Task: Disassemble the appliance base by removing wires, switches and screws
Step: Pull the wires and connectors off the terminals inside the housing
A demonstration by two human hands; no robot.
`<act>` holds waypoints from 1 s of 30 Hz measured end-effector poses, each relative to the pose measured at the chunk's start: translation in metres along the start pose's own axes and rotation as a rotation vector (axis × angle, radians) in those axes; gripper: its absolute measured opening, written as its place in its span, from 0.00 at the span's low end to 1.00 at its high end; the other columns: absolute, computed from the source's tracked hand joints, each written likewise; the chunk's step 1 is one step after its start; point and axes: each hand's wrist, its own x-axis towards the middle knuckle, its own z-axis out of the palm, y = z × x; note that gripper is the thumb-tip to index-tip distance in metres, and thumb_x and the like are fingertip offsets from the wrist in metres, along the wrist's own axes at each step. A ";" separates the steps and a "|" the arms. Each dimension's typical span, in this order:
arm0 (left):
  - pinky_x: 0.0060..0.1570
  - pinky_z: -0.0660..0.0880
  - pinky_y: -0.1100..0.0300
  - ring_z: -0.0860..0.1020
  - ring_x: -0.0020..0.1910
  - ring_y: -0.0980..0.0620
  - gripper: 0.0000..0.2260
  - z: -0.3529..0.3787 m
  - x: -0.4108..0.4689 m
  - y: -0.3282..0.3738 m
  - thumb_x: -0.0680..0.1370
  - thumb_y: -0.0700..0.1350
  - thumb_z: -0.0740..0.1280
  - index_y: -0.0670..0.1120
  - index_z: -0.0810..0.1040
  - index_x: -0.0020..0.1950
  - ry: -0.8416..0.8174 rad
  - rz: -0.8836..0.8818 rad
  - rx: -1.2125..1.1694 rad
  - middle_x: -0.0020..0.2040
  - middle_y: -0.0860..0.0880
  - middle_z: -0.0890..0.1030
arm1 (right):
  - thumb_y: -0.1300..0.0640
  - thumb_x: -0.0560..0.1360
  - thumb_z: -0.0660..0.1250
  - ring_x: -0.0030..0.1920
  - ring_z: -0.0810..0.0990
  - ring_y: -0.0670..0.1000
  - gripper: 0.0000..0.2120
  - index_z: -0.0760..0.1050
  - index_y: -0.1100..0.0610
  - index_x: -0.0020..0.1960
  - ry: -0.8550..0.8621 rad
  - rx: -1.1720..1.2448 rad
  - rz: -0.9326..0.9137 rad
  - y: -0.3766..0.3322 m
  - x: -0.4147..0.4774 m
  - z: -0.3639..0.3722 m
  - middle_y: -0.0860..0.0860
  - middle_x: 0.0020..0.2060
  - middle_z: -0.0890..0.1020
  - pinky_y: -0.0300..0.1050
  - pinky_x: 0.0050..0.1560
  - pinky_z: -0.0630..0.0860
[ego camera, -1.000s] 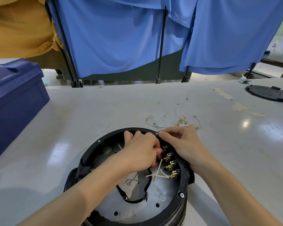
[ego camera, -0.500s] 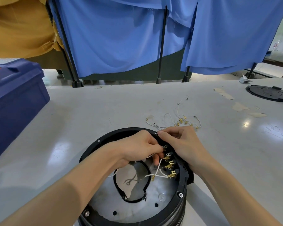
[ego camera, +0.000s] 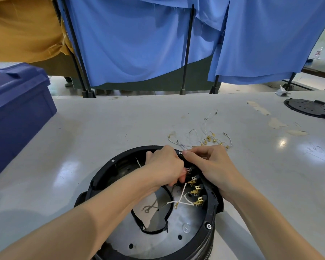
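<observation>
Left hand [ego camera: 163,166] has lifted since last frame, fingers now curled, pinching at the terminals [ego camera: 194,192]; right hand [ego camera: 210,164] grips the appliance base [ego camera: 120,155] by its far-right rim.

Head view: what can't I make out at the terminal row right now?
All in the head view:
- Left hand fingertips and whatever they grip: hidden under its own back.
- Topmost terminal: partly behind that hand.
- Appliance base near side: cut off by the bottom edge.
</observation>
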 end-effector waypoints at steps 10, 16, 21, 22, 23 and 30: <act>0.56 0.60 0.58 0.73 0.39 0.62 0.16 -0.005 -0.010 -0.014 0.76 0.42 0.63 0.46 0.78 0.28 0.018 0.054 0.045 0.16 0.52 0.71 | 0.53 0.74 0.71 0.33 0.81 0.50 0.08 0.85 0.53 0.38 0.027 -0.042 0.010 0.003 0.003 0.000 0.58 0.34 0.85 0.44 0.37 0.76; 0.59 0.62 0.57 0.76 0.40 0.63 0.13 -0.020 -0.010 -0.001 0.77 0.44 0.63 0.45 0.82 0.35 0.001 0.102 -0.031 0.19 0.52 0.75 | 0.54 0.75 0.70 0.33 0.82 0.48 0.09 0.85 0.54 0.38 0.011 -0.041 0.004 0.001 0.001 0.000 0.55 0.33 0.85 0.40 0.36 0.77; 0.58 0.67 0.58 0.80 0.46 0.59 0.12 -0.054 0.005 -0.001 0.79 0.46 0.65 0.46 0.82 0.37 0.044 0.244 -0.401 0.30 0.49 0.82 | 0.53 0.74 0.71 0.34 0.82 0.51 0.09 0.85 0.55 0.38 0.037 -0.033 0.018 0.001 0.001 0.001 0.58 0.35 0.85 0.46 0.39 0.78; 0.58 0.68 0.58 0.80 0.51 0.55 0.12 -0.057 0.013 -0.001 0.79 0.46 0.65 0.47 0.81 0.37 0.100 0.265 -0.418 0.32 0.49 0.83 | 0.53 0.74 0.71 0.35 0.82 0.52 0.08 0.85 0.55 0.38 0.043 -0.032 0.020 0.001 0.001 0.001 0.58 0.35 0.85 0.48 0.41 0.79; 0.60 0.68 0.56 0.79 0.54 0.52 0.11 -0.058 0.024 -0.002 0.79 0.46 0.65 0.48 0.81 0.37 0.151 0.265 -0.422 0.34 0.49 0.84 | 0.53 0.74 0.71 0.35 0.82 0.52 0.08 0.85 0.54 0.38 0.044 -0.034 0.021 0.001 0.002 0.001 0.57 0.35 0.85 0.49 0.42 0.80; 0.60 0.62 0.47 0.77 0.54 0.49 0.08 -0.032 0.088 -0.017 0.77 0.51 0.67 0.53 0.83 0.39 0.195 0.107 -0.103 0.44 0.53 0.83 | 0.53 0.74 0.71 0.39 0.83 0.56 0.08 0.85 0.55 0.38 0.032 -0.037 0.009 0.002 0.007 0.000 0.56 0.36 0.85 0.51 0.47 0.79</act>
